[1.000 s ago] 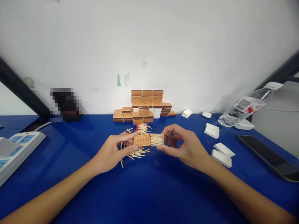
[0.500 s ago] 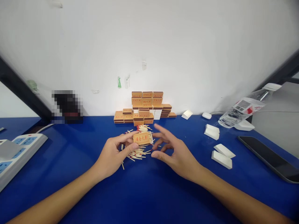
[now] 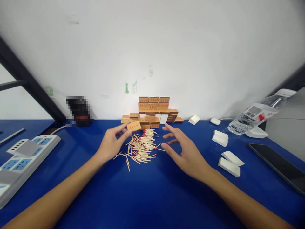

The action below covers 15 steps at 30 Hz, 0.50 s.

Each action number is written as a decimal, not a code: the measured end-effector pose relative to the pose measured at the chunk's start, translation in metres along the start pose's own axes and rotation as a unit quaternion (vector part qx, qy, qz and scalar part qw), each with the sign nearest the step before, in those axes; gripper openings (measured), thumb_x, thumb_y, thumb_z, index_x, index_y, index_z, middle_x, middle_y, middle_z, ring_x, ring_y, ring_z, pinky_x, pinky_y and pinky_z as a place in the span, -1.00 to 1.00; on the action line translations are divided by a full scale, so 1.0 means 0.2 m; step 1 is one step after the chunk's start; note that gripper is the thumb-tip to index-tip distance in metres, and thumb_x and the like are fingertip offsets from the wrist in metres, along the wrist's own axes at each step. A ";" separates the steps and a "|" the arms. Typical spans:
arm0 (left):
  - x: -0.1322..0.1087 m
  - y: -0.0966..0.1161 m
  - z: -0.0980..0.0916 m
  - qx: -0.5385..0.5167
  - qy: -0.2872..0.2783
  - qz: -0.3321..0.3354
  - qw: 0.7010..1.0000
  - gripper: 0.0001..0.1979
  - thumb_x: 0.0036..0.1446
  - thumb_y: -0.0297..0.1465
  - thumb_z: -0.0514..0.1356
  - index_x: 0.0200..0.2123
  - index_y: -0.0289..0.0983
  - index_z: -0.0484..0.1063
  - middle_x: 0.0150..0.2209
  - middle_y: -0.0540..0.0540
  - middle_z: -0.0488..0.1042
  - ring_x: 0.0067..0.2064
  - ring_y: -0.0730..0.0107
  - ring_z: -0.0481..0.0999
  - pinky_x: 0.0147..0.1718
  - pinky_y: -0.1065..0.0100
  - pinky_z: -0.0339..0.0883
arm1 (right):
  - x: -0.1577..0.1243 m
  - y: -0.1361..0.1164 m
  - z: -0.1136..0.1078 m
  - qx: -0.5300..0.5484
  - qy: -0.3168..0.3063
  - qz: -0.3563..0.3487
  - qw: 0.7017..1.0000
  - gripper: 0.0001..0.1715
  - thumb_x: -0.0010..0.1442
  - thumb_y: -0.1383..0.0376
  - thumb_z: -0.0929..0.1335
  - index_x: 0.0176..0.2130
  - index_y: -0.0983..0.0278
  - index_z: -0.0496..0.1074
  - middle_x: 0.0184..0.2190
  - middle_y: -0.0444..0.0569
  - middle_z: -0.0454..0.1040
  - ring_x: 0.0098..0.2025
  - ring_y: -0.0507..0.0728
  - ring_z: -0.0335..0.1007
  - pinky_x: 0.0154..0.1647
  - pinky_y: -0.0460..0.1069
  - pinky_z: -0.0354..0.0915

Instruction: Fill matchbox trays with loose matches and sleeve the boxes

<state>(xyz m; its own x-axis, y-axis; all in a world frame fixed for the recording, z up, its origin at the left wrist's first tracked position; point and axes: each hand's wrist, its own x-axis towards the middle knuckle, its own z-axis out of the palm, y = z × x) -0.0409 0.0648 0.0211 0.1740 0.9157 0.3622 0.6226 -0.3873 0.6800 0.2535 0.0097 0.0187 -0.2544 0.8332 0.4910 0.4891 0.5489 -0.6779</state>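
Observation:
Between thumb and fingers, my left hand (image 3: 113, 142) grips a yellow matchbox (image 3: 134, 126) with red lettering, raised above the table at the left of a match pile. The box looks closed. My right hand (image 3: 181, 149) hovers to the right of the pile, fingers apart and holding nothing. Loose red-tipped matches (image 3: 143, 148) lie scattered on the blue table (image 3: 147, 194) between my hands. Behind them, against the wall, rises a stack of matchboxes (image 3: 153, 106); the held box covers part of its lower left.
White folded pieces (image 3: 229, 167) lie on the right, by a black phone (image 3: 277, 165). A water bottle (image 3: 259, 111) leans at the back right, near a small white case (image 3: 215, 121). On the left sits a power strip (image 3: 30, 152); a pixelated dark object (image 3: 79, 109) stands behind it.
My left hand has moved the matchbox left and up, away from my right hand. The box's tray, partly out before, no longer shows. More of the match pile is uncovered.

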 end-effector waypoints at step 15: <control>0.46 -0.27 -0.12 0.230 0.004 -0.011 0.973 -0.52 0.28 -0.08 0.14 0.02 -0.28 0.63 -0.13 -0.21 0.70 -0.13 0.01 0.61 -0.07 0.18 0.42 | 0.05 0.07 -0.09 -0.030 0.015 -0.041 0.999 -0.81 0.40 0.28 0.35 -0.02 0.21 0.52 -0.06 0.05 0.52 -0.20 0.13 0.51 -0.20 0.09 0.49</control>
<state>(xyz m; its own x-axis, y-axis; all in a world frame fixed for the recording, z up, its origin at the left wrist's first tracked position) -0.0776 0.1683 0.0332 0.1512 0.9216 0.3574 0.9023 -0.2764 0.3308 0.2732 0.0241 0.0230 -0.2714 0.7821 0.5610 0.5163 0.6102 -0.6009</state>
